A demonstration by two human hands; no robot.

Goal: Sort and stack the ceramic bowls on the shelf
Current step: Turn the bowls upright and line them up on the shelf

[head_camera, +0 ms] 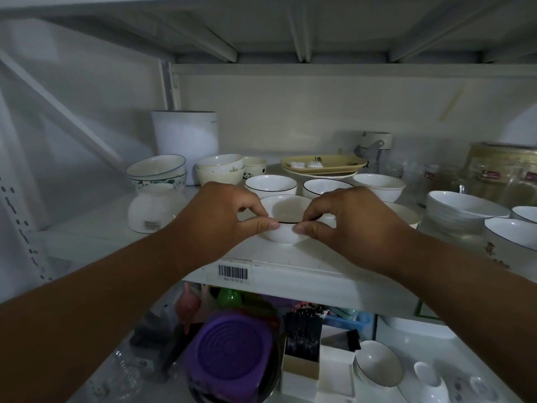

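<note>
Hands cover much of the front bowl, and the frame edges clip the rest.

The left hand (223, 216) and right hand (345, 219) hide both side walls of the small white bowl (286, 231); only a strip shows between the thumbs. Just right of the right fingers, a cream bowl (406, 212) peeks out, mostly masked by the knuckles. Beyond the fingertips, the dark-rimmed bowl (322, 186) loses its near rim behind the right hand. Below the thumbs, the barcode label (233, 272) carries digits too small to read. Far right, a lettered bowl (511, 234) is cut by the edge.
</note>
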